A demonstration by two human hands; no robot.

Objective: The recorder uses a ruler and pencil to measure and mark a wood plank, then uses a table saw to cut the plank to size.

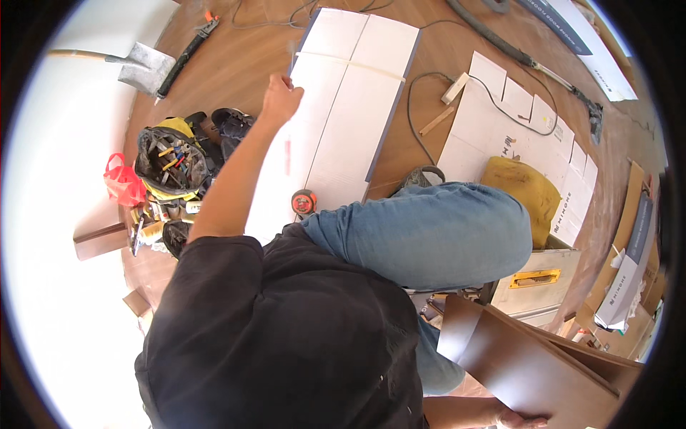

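My left hand [281,100] is closed at the left edge of a long white cardboard package [343,93] with dark blue edges. Whatever its curled fingers hold, if anything, is hidden. A pale strap [350,64] crosses the package near its far end. On its near end, beside my knee, lies a round orange-and-black thing [304,202] that looks like a tape measure. At the lower right, my right hand [522,418] grips the lower edge of a dark brown plank [514,350]. More brown planks show behind that one.
A yellow-and-black tool bag [171,161] and a red plastic bag [123,182] stand left. Beyond them lies a shovel [146,68]. Flattened cardboard [493,107], a cable, a vacuum hose [493,36] and a yellow cushion-like thing [525,193] on a box are at right.
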